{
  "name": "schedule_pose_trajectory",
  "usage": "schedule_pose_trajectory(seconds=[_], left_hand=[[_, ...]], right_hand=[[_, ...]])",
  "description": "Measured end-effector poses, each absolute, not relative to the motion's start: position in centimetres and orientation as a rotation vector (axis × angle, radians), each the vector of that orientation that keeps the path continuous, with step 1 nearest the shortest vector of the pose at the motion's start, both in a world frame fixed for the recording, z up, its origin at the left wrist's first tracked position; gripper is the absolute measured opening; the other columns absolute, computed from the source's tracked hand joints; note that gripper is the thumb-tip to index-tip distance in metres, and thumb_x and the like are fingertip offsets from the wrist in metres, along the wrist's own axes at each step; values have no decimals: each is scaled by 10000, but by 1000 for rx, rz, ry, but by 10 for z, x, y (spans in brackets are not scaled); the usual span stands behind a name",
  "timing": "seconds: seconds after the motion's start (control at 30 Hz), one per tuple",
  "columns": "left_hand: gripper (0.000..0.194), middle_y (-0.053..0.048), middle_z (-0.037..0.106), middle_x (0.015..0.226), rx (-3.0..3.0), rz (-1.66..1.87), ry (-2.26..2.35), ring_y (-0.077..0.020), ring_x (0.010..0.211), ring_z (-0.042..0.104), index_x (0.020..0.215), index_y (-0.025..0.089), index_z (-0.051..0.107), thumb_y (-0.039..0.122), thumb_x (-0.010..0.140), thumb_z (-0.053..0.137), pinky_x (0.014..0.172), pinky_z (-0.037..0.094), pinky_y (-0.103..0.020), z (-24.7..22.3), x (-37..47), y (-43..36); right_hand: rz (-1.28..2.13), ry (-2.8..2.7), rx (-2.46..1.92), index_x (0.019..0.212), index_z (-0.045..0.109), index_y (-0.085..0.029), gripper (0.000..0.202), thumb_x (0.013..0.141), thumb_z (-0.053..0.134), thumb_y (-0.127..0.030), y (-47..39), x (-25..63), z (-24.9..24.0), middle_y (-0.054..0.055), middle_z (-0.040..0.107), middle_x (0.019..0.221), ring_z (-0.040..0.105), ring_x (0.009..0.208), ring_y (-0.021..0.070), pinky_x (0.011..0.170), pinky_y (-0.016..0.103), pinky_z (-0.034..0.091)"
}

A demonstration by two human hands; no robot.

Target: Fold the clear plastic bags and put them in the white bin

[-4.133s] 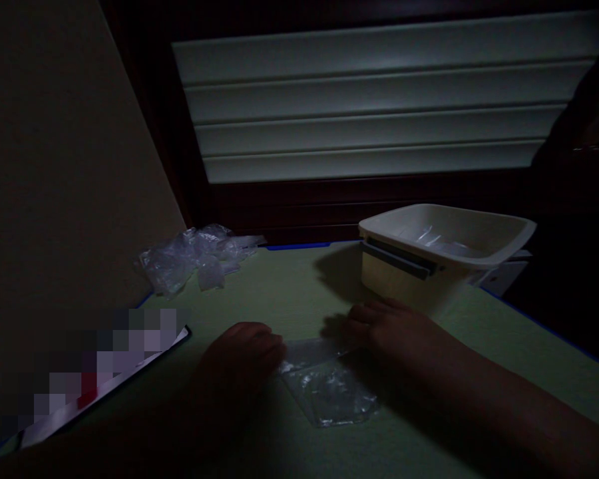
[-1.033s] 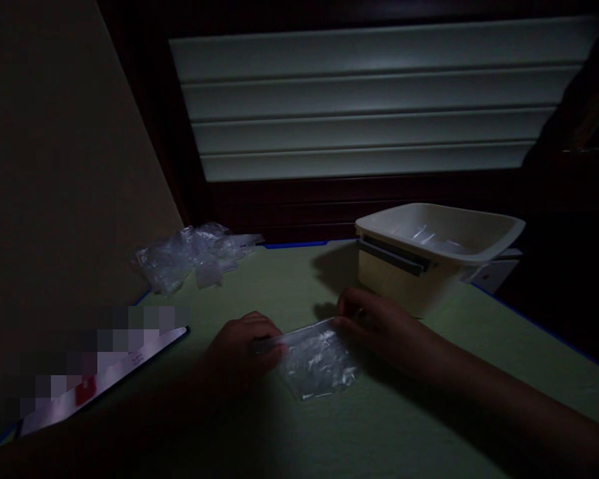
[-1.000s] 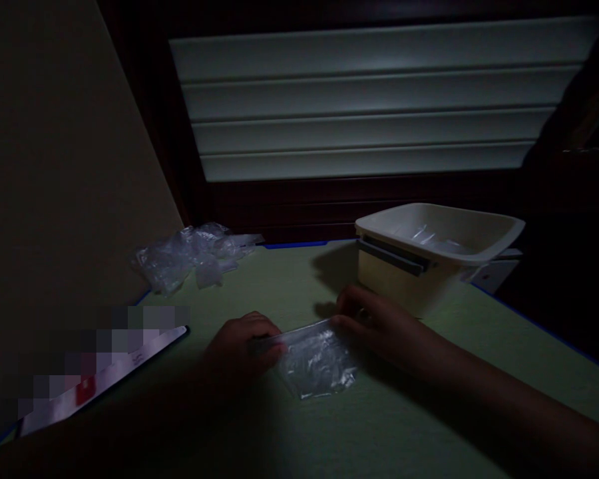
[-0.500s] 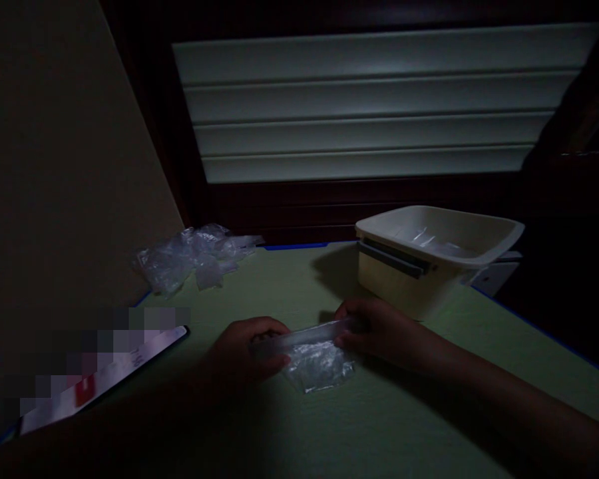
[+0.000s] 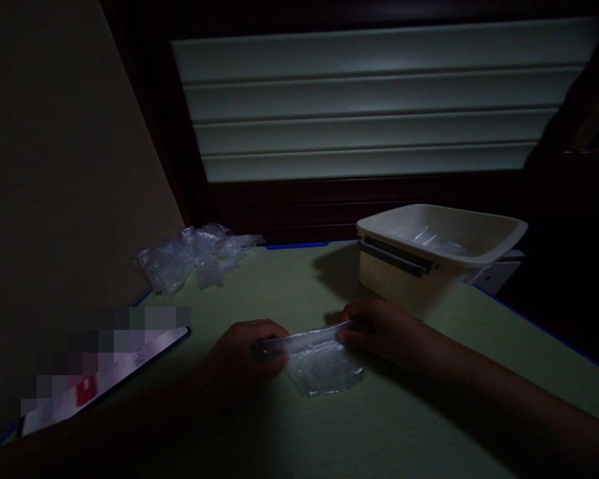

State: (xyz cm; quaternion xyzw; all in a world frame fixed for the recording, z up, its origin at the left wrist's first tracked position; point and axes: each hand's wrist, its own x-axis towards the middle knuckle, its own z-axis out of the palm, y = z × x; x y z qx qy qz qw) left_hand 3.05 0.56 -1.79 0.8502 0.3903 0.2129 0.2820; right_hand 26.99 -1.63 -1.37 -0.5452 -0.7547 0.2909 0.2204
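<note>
A small clear plastic bag (image 5: 324, 369) hangs low over the green table, stretched between both hands by its top edge. My left hand (image 5: 252, 349) pinches the left end of that edge between thumb and fingers. On the other side my right hand (image 5: 372, 326) grips the right end the same way. The bag's lower part looks flat and crinkled and reflects some light. Whether anything is inside it, I cannot tell in the dim light.
A cream plastic bin (image 5: 399, 279) with a grey handle stands at the back right, with clear plastic inside. Crumpled clear plastic bags (image 5: 194, 256) lie in a heap at the back left. A flat device with a lit screen (image 5: 114, 376) rests at the left edge of the green table (image 5: 289, 279).
The bag's lower part has spread out flatter and shifted slightly right. Both hands keep their hold on the top edge, with the right hand a touch further right.
</note>
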Motion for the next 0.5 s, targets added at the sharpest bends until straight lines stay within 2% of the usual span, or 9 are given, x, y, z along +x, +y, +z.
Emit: schedule_pose_trajectory(seconds=[0.13, 0.37, 0.5], left_hand=[[172, 8, 598, 676, 2274, 624, 1069, -126, 609, 538, 746, 146, 616, 270, 736, 498, 574, 380, -209, -22, 30, 8], [198, 0, 611, 748, 2255, 579, 1083, -146, 665, 550, 820, 152, 619, 293, 684, 593, 600, 391, -221, -20, 30, 5], [164, 9, 605, 738, 2265, 609, 1038, -136, 644, 539, 804, 162, 614, 272, 689, 576, 600, 390, -220, -23, 29, 7]], right_hand=[[824, -2126, -1468, 795, 618, -118, 163, 774, 564, -270, -17, 272, -15, 31, 622, 679, 541, 584, 141, 494, 219, 357], [843, -2139, -1445, 759, 619, -128, 124, 767, 554, -234, -16, 272, -17, 33, 635, 693, 564, 609, 148, 514, 222, 372], [890, -2126, -1467, 763, 612, -134, 80, 733, 578, -201, -17, 272, -17, 24, 634, 679, 558, 590, 138, 491, 209, 369]])
